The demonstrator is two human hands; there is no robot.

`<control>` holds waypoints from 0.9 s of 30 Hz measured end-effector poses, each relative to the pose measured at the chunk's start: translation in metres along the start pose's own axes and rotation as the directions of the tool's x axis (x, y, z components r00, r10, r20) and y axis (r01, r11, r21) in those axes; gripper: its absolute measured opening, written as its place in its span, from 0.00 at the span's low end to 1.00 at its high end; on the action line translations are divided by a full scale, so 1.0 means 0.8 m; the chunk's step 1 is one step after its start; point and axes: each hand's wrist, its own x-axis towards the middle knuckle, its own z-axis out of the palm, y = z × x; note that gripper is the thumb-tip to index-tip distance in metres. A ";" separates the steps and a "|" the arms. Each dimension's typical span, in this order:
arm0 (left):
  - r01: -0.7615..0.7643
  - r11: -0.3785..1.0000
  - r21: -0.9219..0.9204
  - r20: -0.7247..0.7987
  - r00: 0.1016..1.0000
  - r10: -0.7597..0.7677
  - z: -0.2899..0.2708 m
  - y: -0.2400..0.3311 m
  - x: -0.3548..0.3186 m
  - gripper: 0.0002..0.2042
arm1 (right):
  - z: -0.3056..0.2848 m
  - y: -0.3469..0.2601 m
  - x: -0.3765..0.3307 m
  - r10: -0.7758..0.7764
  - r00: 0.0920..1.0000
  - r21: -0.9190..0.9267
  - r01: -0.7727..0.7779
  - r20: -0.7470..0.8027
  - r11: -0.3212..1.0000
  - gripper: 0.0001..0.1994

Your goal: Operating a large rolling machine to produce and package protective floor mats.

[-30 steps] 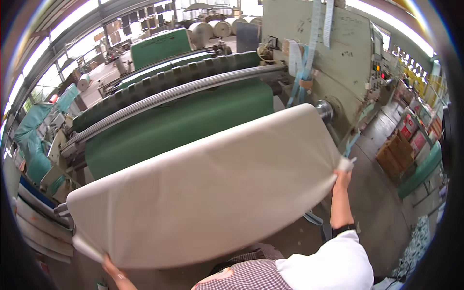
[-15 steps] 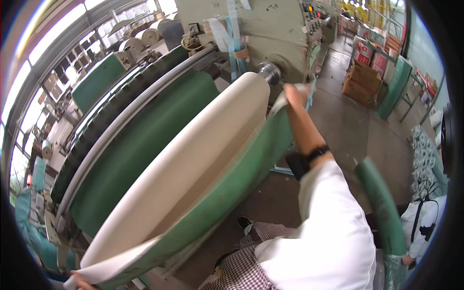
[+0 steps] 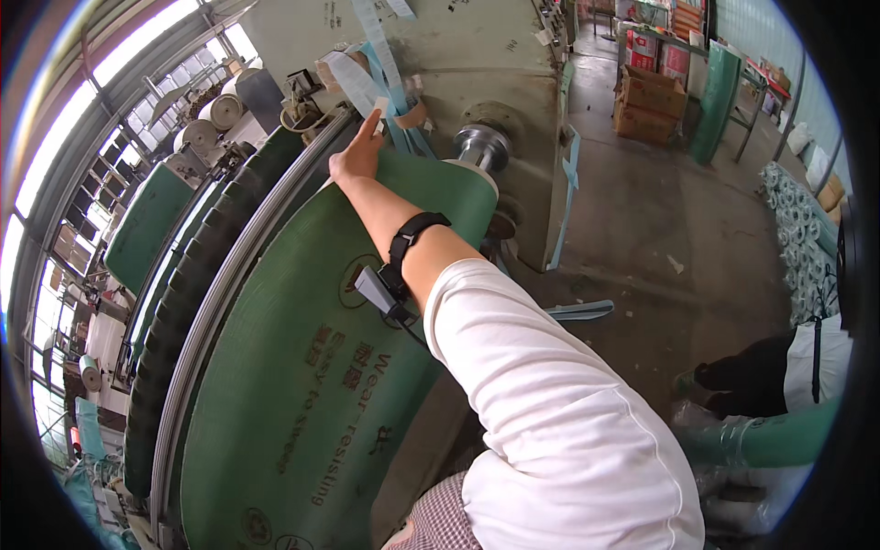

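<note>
A green sheet (image 3: 275, 367) with a pale underside and dark printed marks drapes over a roller, whose metal shaft end (image 3: 483, 147) shows at the far right. My right hand (image 3: 356, 160) is at the sheet's far corner, closed on its edge, with some fingers pointing up and others hidden. A black strap with a small grey device (image 3: 380, 291) sits on the right wrist. Beside the hand hang pale blue strips (image 3: 390, 78) on the machine's side. My left hand is out of view.
A ribbed metal bar (image 3: 206, 376) runs along the machine's left side. The grey-green machine housing (image 3: 440, 55) stands ahead. Cardboard boxes (image 3: 646, 105) and a green roll (image 3: 718, 101) are at the far right. Another person (image 3: 807, 362) stands at right near a wrapped green roll (image 3: 779, 438).
My right hand has carried the sheet's edge left and away, over the roller. The green side now covers the pale surface. My left hand has gone out of view, and the view has shifted.
</note>
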 end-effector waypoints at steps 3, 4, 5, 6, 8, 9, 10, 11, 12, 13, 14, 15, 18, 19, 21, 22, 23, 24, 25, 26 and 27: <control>0.084 0.996 0.031 0.009 0.996 -0.085 0.024 -0.015 0.029 0.32 | 0.008 0.021 0.018 -0.001 1.000 -0.066 0.000 -0.025 0.998 0.53; 0.110 0.993 0.042 0.007 0.994 -0.110 0.029 -0.021 0.035 0.32 | 0.008 0.029 0.020 -0.022 0.999 -0.080 0.020 -0.023 0.997 0.52; 0.124 0.991 0.045 0.005 0.992 -0.125 0.034 -0.023 0.041 0.32 | 0.010 0.033 0.024 -0.028 0.999 -0.082 0.026 -0.019 0.996 0.52; 0.141 0.988 0.059 0.005 0.990 -0.142 0.035 -0.024 0.045 0.31 | 0.012 0.038 0.024 -0.018 1.000 -0.093 0.017 -0.002 0.996 0.52; 0.169 0.983 0.075 0.004 0.985 -0.170 0.035 -0.023 0.052 0.31 | 0.016 0.047 0.024 -0.007 0.999 -0.107 0.011 0.035 0.994 0.52; 0.172 0.981 0.089 0.011 0.985 -0.173 0.040 -0.019 0.050 0.31 | 0.016 0.050 0.023 -0.007 0.999 -0.107 0.012 0.041 0.994 0.52; 0.165 0.980 0.108 0.032 0.985 -0.170 0.049 -0.013 0.041 0.31 | 0.017 0.051 0.019 0.003 0.998 -0.138 0.005 0.059 0.990 0.52; 0.136 0.982 0.131 0.086 0.985 -0.148 0.063 -0.009 0.030 0.31 | 0.018 0.052 0.014 0.014 0.997 -0.168 -0.001 0.076 0.986 0.52; -0.049 0.977 0.206 0.268 0.963 -0.009 0.099 0.004 -0.017 0.27 | 0.010 0.057 0.017 0.027 0.995 -0.242 -0.002 0.101 0.970 0.53; -0.242 0.941 0.239 0.445 0.888 0.115 0.135 0.012 -0.066 0.23 | 0.013 0.062 0.020 0.028 0.995 -0.242 -0.003 0.098 0.970 0.53; -0.463 0.872 0.161 0.661 0.706 0.253 0.145 0.006 -0.041 0.23 | 0.033 0.064 0.015 -0.068 0.996 -0.236 0.079 0.056 0.969 0.55; -0.563 0.823 0.077 0.849 0.470 0.242 0.211 0.024 -0.198 0.17 | 0.022 0.089 0.025 -0.159 0.987 -0.290 0.144 -0.028 0.946 0.56; -0.777 0.627 0.055 0.988 -0.050 -0.148 0.256 0.042 -0.398 0.23 | 0.032 0.046 -0.050 -0.281 0.737 -0.234 0.511 0.615 0.827 0.59; -0.879 0.394 -0.267 0.958 -0.286 0.010 0.284 0.026 -0.417 0.28 | 0.011 0.030 -0.099 -0.303 0.560 -0.132 0.606 0.771 0.784 0.57; -0.915 0.402 -0.026 0.953 -0.145 -0.268 0.339 0.020 -0.418 0.34 | -0.068 0.007 -0.196 -0.390 0.216 0.152 0.675 0.895 0.722 0.50; -0.844 0.535 0.020 0.909 -0.207 -0.361 0.366 0.007 -0.411 0.34 | -0.106 0.033 -0.231 -0.483 0.181 0.206 0.738 0.857 0.643 0.49; -0.759 0.644 0.093 0.871 -0.252 -0.422 0.381 0.005 -0.400 0.34 | -0.126 0.049 -0.262 -0.590 0.111 0.285 0.794 0.800 0.536 0.47; -0.704 0.694 0.148 0.811 -0.316 -0.493 0.395 -0.008 -0.393 0.34 | -0.155 0.067 -0.286 -0.620 0.178 0.149 0.886 0.764 0.438 0.46; -0.693 0.699 0.174 0.759 -0.358 -0.544 0.418 -0.022 -0.392 0.34 | -0.178 0.081 -0.303 -0.657 0.233 -0.001 0.943 0.717 0.334 0.45; -0.702 0.688 0.183 0.698 -0.401 -0.594 0.434 -0.041 -0.401 0.34 | -0.205 0.101 -0.308 -0.667 0.454 -0.152 0.875 0.591 0.461 0.44; -0.716 0.673 0.187 0.654 -0.421 -0.628 0.446 -0.062 -0.405 0.34 | -0.212 0.126 -0.313 -0.644 0.634 -0.259 0.769 0.428 0.584 0.44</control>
